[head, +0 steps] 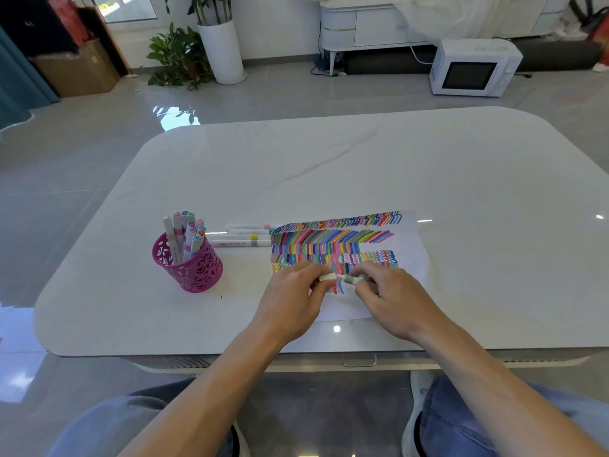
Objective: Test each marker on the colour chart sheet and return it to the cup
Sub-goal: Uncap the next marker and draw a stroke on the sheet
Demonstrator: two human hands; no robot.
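A colour chart sheet (405,235) covered in rows of coloured strokes lies on the white table (362,166). Over its near edge my left hand (293,298) pinches a white marker cap (327,277). My right hand (392,298) grips the marker (350,279), whose pale green tip end points left toward the cap, a small gap between them. A pink perforated cup (194,268) stands to the left, holding several capped markers (186,235). Several more markers (244,237) lie flat between cup and sheet.
The table's near edge runs just past my wrists, with my knees under it. On the floor beyond the table are a white microwave (474,67), potted plants (197,51) and a cardboard box (79,67).
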